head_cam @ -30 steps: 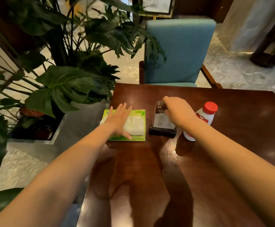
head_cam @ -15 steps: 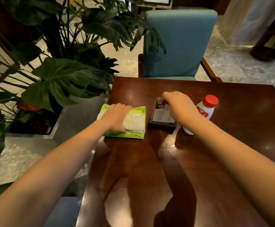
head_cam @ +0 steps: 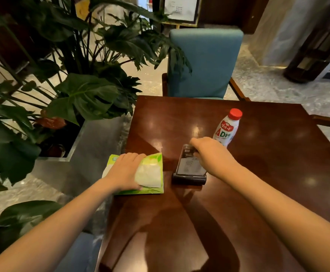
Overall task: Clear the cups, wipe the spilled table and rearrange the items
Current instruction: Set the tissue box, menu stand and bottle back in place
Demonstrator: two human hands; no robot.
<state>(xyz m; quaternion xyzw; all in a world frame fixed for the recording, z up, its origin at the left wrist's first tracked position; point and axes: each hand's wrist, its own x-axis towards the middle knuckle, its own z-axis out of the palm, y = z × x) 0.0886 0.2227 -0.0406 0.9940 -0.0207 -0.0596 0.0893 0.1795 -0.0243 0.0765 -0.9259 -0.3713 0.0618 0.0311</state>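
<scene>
Green tissue pack lies flat at the left edge of the dark wooden table, its white tissue showing at the opening; part of the pack overhangs the edge. Compared with a second ago, when the left hand lay on it with fingers spread flat, the fingers have now curled over the far edge of the pack, and the hand grips it. The pack also sits nearer the person and slightly turned. Judgement: this is the rearranging stage, with both items being drawn in together; no cups and no visible spill appear on the table top.

Just beside the pack, to its right, stands a black table sign holder with a printed card on its sloped face. The right hand rests on its far right side, fingers wrapped down over it; whether it clamps the holder or merely presses on it cannot be told. The holder has likewise come toward the person.

A white bottle with a red cap stands upright just behind the right hand, untouched.

Both forearms reach forward, nearly straight, palms down. A blue chair faces the far edge; a leafy plant stands off to the left.
</scene>
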